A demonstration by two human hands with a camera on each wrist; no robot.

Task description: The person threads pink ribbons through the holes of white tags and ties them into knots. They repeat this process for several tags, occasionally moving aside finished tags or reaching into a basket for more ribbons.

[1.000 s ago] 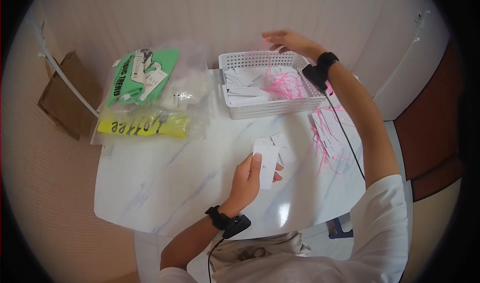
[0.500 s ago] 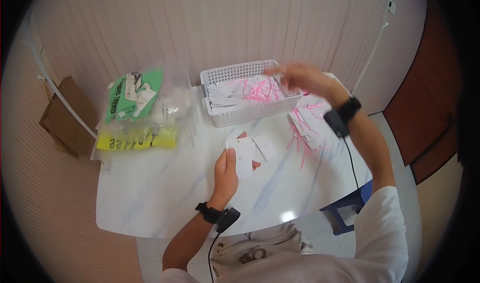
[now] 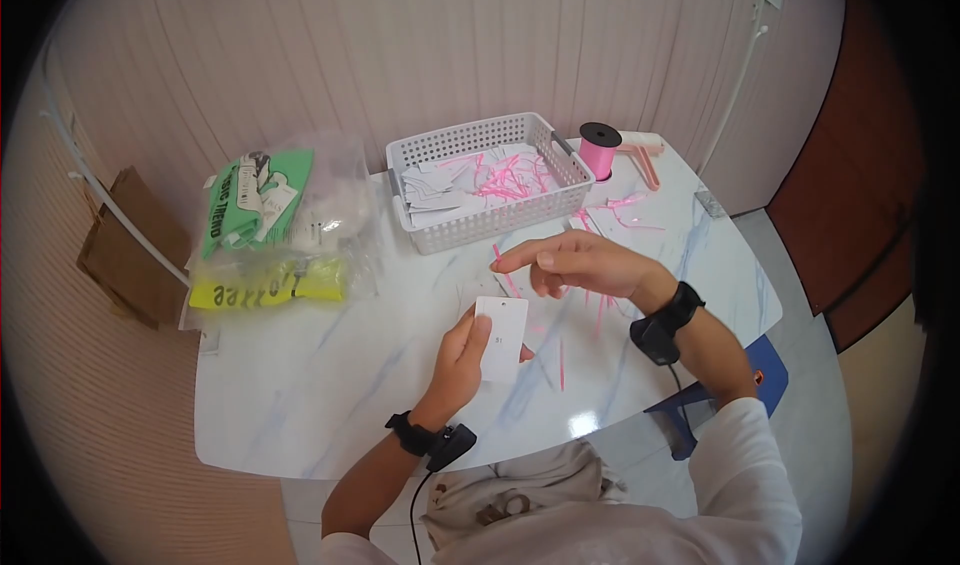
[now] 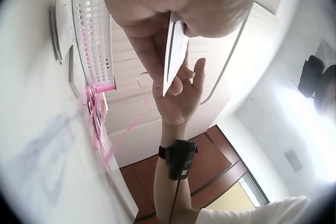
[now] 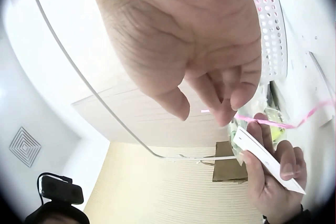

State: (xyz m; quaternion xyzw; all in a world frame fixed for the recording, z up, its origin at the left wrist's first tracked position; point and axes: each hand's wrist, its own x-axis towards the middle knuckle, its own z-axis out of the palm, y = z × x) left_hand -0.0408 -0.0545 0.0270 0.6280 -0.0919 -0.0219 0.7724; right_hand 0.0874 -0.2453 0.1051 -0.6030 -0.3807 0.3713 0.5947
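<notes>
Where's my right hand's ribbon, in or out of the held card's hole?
Out. Head view shows the white card's hole bare; right wrist view shows pink ribbon apart from it.

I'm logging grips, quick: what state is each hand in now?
Left hand: closed, holding at least one white card.
Right hand: holding a pink ribbon at its fingertips, thumb apart.

A brown paper bag (image 3: 130,250) is left of the green package (image 3: 265,197) and yellow package (image 3: 262,287), a blue stool (image 3: 772,359) at right.
</notes>
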